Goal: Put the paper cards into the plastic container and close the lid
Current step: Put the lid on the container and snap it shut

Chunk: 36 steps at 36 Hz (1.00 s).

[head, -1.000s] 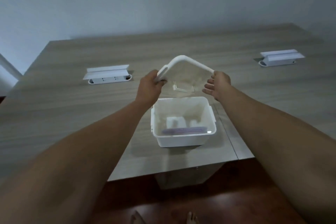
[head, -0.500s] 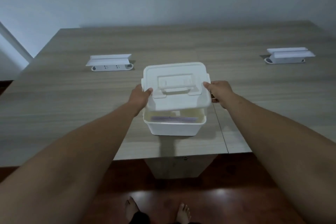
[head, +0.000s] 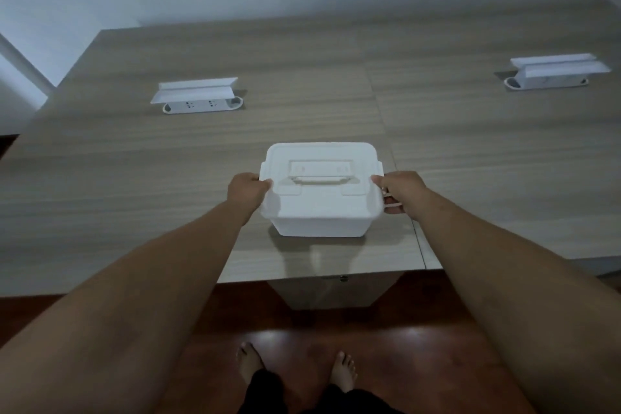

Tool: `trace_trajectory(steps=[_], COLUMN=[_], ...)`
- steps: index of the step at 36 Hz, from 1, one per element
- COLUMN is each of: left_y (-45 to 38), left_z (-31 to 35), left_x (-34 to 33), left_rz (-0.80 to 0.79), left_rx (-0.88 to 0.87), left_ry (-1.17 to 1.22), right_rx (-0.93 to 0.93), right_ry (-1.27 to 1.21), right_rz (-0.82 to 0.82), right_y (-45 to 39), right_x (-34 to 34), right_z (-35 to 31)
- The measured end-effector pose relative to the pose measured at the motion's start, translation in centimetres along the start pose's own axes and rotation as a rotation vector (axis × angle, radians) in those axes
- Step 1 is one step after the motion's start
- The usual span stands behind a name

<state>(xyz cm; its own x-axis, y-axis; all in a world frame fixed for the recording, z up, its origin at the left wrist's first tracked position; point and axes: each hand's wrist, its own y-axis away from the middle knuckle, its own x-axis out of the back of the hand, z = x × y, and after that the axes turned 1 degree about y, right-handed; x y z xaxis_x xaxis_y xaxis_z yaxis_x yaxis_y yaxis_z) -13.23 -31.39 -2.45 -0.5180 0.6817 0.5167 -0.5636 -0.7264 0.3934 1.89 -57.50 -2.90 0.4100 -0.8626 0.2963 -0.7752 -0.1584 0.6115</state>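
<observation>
A white plastic container (head: 319, 227) stands near the front edge of the wooden table (head: 134, 178). Its white lid (head: 321, 202), with a flat carry handle on top, lies level on the container's rim. My left hand (head: 247, 191) grips the lid's left edge, thumb on top. My right hand (head: 401, 191) holds the right edge, and its fingers are around a white side latch (head: 391, 203). The paper cards are hidden under the lid.
Two white pop-up socket boxes with raised flaps sit in the table, one at the back left (head: 198, 96) and one at the back right (head: 554, 72). Below the table edge I see a red-brown floor and my bare feet (head: 295, 368).
The lid went from tilted up above the open container to flat on its rim. Both hands came down with it, and the cards inside are no longer visible.
</observation>
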Motion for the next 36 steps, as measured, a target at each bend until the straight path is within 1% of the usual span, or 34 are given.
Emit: trace_trajectory(steps=[6, 13, 20, 24, 27, 29, 32, 34, 36], left_y=[-0.6, -1.2, -4.5, -7.0, -8.9, -10.2, -11.2, -12.2, -12.7], left_z=[-0.1, 1.1, 3.1, 4.6, 5.5, 5.8, 6.1, 6.1, 6.0], left_x=[0.1, 0.3, 0.6, 0.8, 0.8, 0.6, 0.2, 0.0, 0.0], left_rz=[0.005, 0.042, -0.008, -0.057, -0.11, -0.155, -0.204, -0.239, -0.25], left_rx=[0.048, 0.05, 0.072, 0.07, 0.071, 0.107, 0.183, 0.233, 0.271], left_ry=[0.077, 0.043, 0.074, 0.066, 0.05, 0.06, 0.088, 0.161, 0.239], right_rx=[0.067, 0.109, 0.153, 0.129, 0.073, -0.01, -0.144, -0.17, -0.164], right_ry=[-0.028, 0.076, 0.15, 0.152, 0.11, 0.055, -0.065, -0.121, -0.124], right_rz=[0.017, 0.04, 0.079, 0.101, 0.092, 0.066, -0.021, -0.044, -0.043], right_y=[-0.7, -2.1, -4.3, -6.1, -7.2, -7.9, -8.1, -8.6, -9.0], right_x=[-0.6, -1.5, -2.2, -2.7, -3.1, -3.1, -3.0, -2.9, -2.9], right_z=[-0.4, -2.1, -5.4, -7.5, -8.7, -9.3, -9.4, -9.6, -9.8])
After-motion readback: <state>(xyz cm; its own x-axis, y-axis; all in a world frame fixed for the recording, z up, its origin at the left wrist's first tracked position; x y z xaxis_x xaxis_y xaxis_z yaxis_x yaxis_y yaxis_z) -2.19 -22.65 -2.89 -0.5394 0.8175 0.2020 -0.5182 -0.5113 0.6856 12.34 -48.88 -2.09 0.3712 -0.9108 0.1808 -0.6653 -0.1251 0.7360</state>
